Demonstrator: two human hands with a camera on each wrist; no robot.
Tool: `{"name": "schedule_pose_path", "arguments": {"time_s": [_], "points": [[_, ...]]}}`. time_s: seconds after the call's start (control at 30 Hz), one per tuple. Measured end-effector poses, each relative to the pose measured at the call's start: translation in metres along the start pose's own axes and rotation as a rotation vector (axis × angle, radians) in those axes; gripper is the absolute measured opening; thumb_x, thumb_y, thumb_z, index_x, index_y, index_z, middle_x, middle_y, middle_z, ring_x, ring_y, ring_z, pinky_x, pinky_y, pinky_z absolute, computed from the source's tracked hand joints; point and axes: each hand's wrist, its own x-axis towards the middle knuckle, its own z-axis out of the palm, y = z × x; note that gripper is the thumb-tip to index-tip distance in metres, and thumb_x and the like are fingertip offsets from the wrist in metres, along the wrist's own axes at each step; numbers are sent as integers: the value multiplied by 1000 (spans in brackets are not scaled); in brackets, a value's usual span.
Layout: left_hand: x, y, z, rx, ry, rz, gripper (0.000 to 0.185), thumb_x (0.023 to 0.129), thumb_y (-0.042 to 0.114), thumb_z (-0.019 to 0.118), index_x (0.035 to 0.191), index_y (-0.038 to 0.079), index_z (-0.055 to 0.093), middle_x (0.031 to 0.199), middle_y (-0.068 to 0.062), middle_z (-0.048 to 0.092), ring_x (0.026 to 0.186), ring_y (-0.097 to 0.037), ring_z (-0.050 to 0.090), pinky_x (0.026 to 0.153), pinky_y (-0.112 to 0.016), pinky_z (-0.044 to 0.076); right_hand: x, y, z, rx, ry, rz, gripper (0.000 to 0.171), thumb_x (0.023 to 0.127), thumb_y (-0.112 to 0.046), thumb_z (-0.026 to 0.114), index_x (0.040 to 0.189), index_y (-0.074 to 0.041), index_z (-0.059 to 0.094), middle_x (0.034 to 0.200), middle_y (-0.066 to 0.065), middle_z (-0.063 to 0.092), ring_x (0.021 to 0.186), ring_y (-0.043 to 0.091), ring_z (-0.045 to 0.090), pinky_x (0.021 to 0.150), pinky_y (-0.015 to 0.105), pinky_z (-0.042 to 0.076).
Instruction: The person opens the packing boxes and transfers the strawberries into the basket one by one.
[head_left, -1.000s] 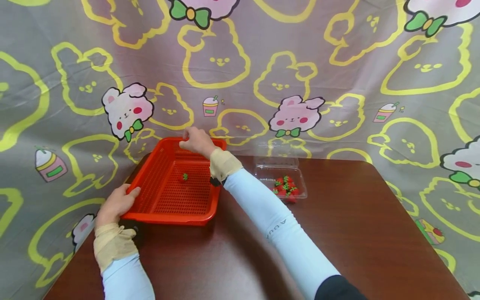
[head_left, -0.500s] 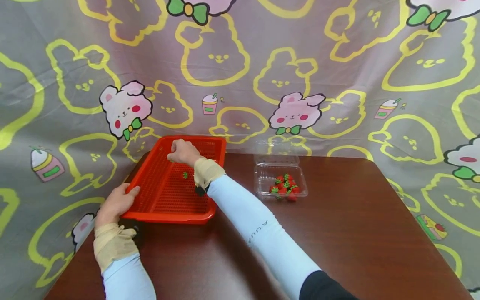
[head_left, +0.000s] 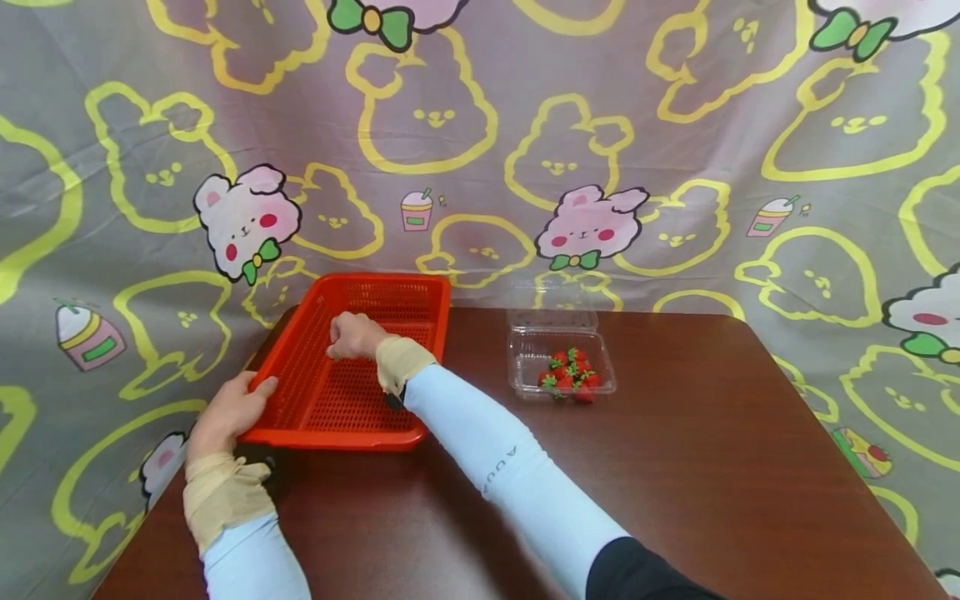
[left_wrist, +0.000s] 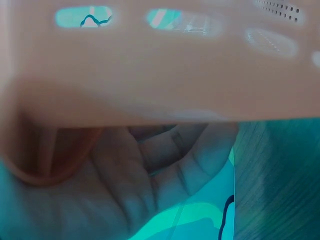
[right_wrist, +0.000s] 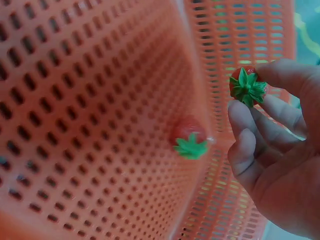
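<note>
A red perforated plastic basket [head_left: 337,438] stands at the left of the table. My left hand [head_left: 228,412] grips its left rim, thumb on top; the left wrist view shows the fingers [left_wrist: 175,165] curled beneath the edge. Inside the basket, my right hand [head_left: 356,336] is lowered over the floor. Between thumb and fingers it pinches a strawberry [right_wrist: 247,89], green leaves facing the wrist camera. A second strawberry [right_wrist: 190,137] lies in the basket near the foot of a wall; in the head view the right hand hides it.
Right of the basket, a clear plastic box [head_left: 525,385] with its lid [head_left: 553,304] raised contains several strawberries [head_left: 572,373]. Both stand on a dark brown wooden table [head_left: 697,442]. A cartoon-printed cloth [head_left: 480,117] hangs directly behind the table's back edge.
My right hand has moved from above the basket's back rim leftward and down into the basket, covering the strawberry seen there before. The left hand has stayed on the rim.
</note>
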Motion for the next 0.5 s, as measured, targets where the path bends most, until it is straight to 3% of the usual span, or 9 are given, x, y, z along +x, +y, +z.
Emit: {"name": "schedule_pose_path", "arguments": {"time_s": [0.23, 0.5], "points": [[-2, 0, 2, 12, -6, -2, 62, 105, 40, 33, 139, -12, 32, 125, -33, 49, 105, -41, 53, 86, -49, 44, 2, 2, 17, -209, -48, 24, 17, 94, -29, 65, 84, -19, 56, 81, -5, 56, 67, 12, 50, 59, 26, 41], [-2, 2, 1, 16, 7, 16, 60, 105, 39, 32, 137, -11, 35, 120, -31, 52, 102, -38, 55, 80, -41, 44, 6, 2, 21, -270, -77, 50, 21, 97, -25, 59, 79, -19, 51, 73, -3, 45, 62, 12, 41, 59, 29, 37]]}}
